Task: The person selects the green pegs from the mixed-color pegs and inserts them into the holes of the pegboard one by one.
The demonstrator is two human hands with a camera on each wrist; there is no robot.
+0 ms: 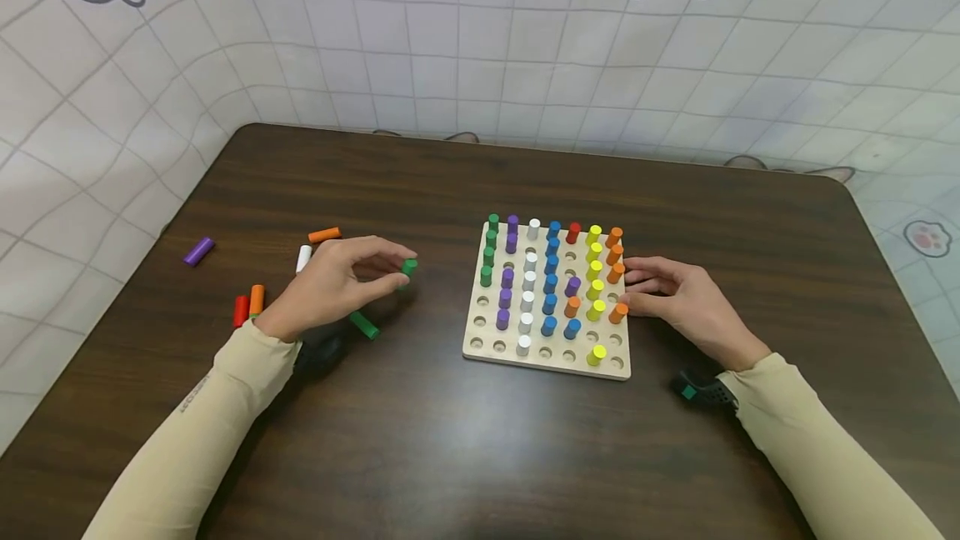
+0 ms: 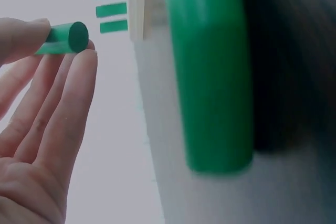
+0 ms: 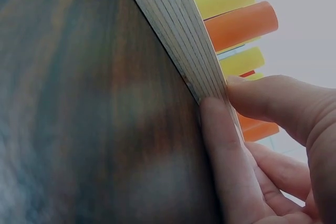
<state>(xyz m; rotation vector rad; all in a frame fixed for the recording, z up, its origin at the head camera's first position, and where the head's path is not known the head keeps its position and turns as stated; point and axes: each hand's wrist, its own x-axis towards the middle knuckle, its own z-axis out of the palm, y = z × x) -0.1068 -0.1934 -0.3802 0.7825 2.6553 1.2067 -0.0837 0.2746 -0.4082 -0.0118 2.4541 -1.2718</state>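
Observation:
My left hand is raised left of the wooden pegboard and pinches a green peg between thumb and fingers. In the left wrist view that peg shows its round end. Another green peg lies on the table beneath this hand, large and close in the left wrist view. My right hand holds the board's right edge, thumb at its top and index finger against its layered side. Columns of green, purple, white, blue, yellow and orange pegs stand upright in the board, with a red peg at the back.
Around the left hand lie loose pegs: a purple one, a red one, orange ones and a white one. The dark wooden table ends at a white grid-patterned cloth behind. Several front holes show in the board.

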